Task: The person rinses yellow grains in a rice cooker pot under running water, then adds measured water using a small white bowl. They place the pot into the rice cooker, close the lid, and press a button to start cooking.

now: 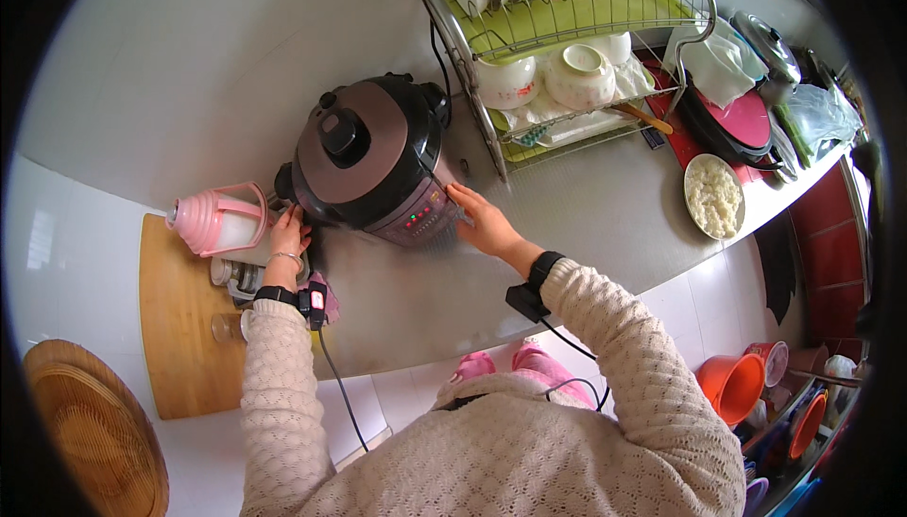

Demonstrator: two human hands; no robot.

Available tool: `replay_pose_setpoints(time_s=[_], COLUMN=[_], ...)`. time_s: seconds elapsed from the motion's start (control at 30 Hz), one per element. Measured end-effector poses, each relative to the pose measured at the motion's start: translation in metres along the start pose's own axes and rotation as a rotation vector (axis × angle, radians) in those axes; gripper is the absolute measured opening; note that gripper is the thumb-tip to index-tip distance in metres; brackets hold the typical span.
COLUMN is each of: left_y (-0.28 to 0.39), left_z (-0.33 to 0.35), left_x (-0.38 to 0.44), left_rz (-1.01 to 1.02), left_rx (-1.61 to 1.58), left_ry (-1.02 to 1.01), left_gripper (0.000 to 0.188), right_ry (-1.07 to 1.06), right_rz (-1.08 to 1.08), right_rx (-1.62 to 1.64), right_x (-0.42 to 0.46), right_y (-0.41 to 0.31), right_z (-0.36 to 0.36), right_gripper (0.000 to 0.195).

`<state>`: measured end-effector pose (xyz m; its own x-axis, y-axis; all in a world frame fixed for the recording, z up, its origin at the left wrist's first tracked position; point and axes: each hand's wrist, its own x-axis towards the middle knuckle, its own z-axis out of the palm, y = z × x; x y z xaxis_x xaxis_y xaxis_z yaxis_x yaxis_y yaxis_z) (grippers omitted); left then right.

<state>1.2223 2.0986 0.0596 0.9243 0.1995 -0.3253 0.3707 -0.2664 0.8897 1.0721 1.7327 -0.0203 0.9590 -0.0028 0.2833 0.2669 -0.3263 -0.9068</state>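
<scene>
An electric pressure cooker [361, 156] with a brown lid and black trim stands on the metal counter, its lid on. Red and green lights show on its front control panel [418, 216]. My right hand [489, 223] rests its fingertips against the right side of that panel, fingers apart, holding nothing visible. At the cooker's lower left side is my left hand [287, 237], fingers close to or touching the base; what lies under them is partly hidden. A pink and white vacuum flask [227, 221] is just left of this hand.
A wire dish rack [489, 120] with plates and bowls stands behind, to the right. A bowl of white rice [713, 196] sits at the counter's right part. Glass jars [234, 276] stand near a wooden board [177, 347] at left. Cables hang from both wrists.
</scene>
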Motion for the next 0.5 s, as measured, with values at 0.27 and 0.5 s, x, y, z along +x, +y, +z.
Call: replay_pose_setpoints(time_s=[0.27,0.5], left_y=[0.001,0.005], left_z=[0.009,0.008], left_x=[-0.003,-0.009], left_rz=[0.020,0.014], left_rx=[0.076,0.056], left_ry=[0.047,0.041], left_gripper=[0.038,0.032], right_ry=[0.065,0.085], right_rz=[0.186,0.152], right_rx=[0.078,0.088], right_x=[0.000,0.001], right_y=[0.022,0.025], right_z=[-0.009,-0.004], right_gripper=[0.039,0.034])
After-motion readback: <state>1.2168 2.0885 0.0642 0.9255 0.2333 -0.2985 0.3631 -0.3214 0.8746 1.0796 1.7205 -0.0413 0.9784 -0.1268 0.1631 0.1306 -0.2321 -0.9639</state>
